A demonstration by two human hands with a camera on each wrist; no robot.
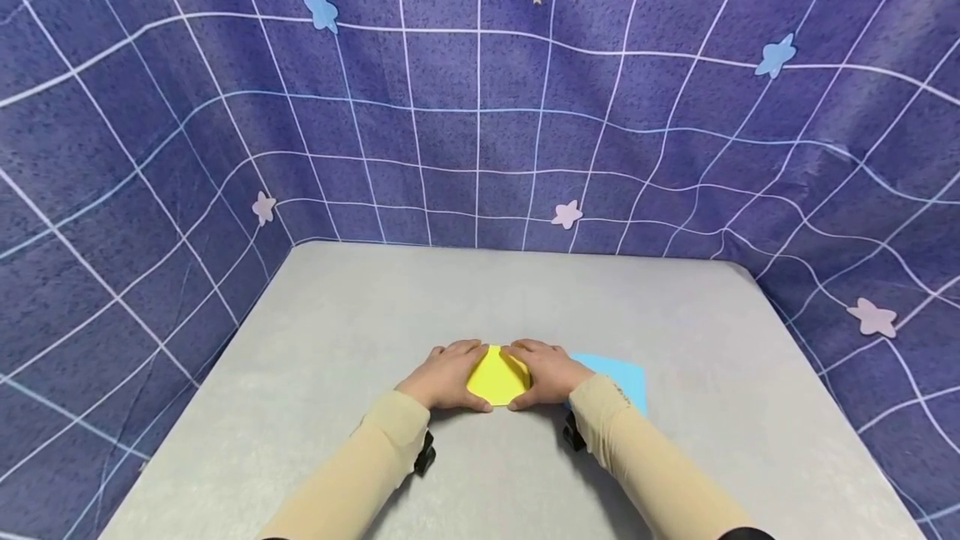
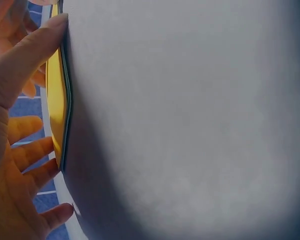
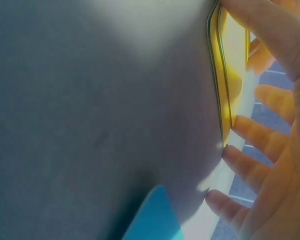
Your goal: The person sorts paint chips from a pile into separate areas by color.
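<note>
Together, left hand [image 1: 450,375] and right hand [image 1: 546,373] hold a layered yellow sheet [image 1: 497,379], thumb-to-finger grip at both sides; uneven squeezing could slide its layers apart.

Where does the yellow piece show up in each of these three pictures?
Head: below centre, between the left fingers and right fingers; the yellow piece shows its broad face.
Left wrist: upper left, a narrow upright strip.
Right wrist: upper right, its layered edges visible.
Shared landmark: the line-patterned cloth, behind the fingers in all three.
</note>
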